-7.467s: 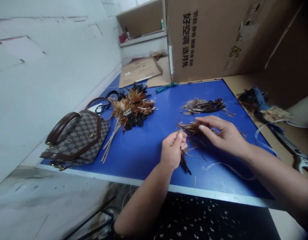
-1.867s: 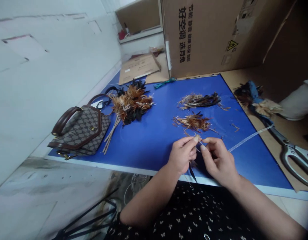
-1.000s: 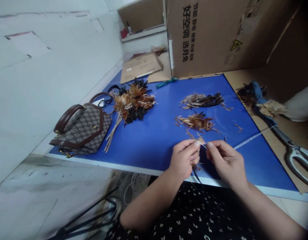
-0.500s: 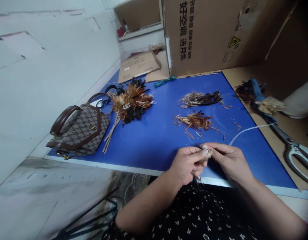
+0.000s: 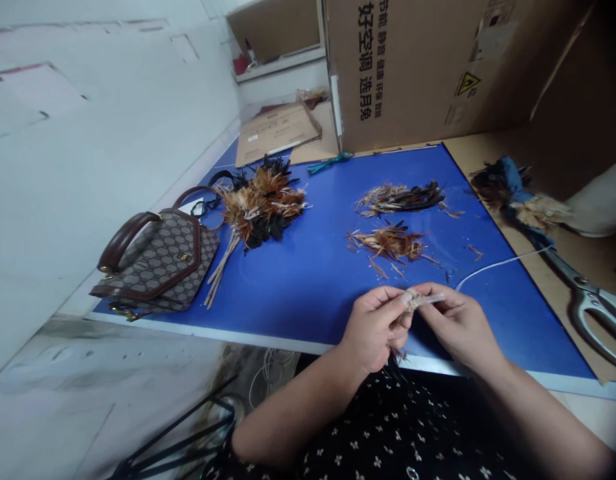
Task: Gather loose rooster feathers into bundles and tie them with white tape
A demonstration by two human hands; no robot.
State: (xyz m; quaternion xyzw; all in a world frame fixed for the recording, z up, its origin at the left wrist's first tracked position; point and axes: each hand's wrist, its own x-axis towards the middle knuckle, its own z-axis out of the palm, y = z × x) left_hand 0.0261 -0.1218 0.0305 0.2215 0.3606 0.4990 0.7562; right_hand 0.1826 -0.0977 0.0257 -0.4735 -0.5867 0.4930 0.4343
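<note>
My left hand point(image 5: 375, 328) is closed around a small feather bundle, pinching it at the thumb and fingertips. A pale stick end point(image 5: 431, 300) sticks out of its grip toward the right, and dark feather tips point(image 5: 395, 363) hang below the palm. My right hand point(image 5: 458, 323) is closed beside it, its thumb and fingertips meeting the bundle. A thin white string point(image 5: 498, 263) runs across the blue table top point(image 5: 308, 287) into my right hand; the fingers hide its end. Just beyond my hands lie a brown feather pile point(image 5: 391, 242) and a darker one point(image 5: 403, 198).
At the left, a patterned handbag point(image 5: 163, 260) stands near feather bunches on sticks point(image 5: 263, 203). Large scissors point(image 5: 588, 300) lie at the right beside a blue-wrapped feather bunch point(image 5: 513, 180). Behind are flat cardboard point(image 5: 278, 133), green ties point(image 5: 331, 163) and a big carton point(image 5: 413, 73).
The pale stick end has come into sight between my hands, pointing right. My right fingers have shifted slightly around the bundle, while my left hand keeps its grip.
</note>
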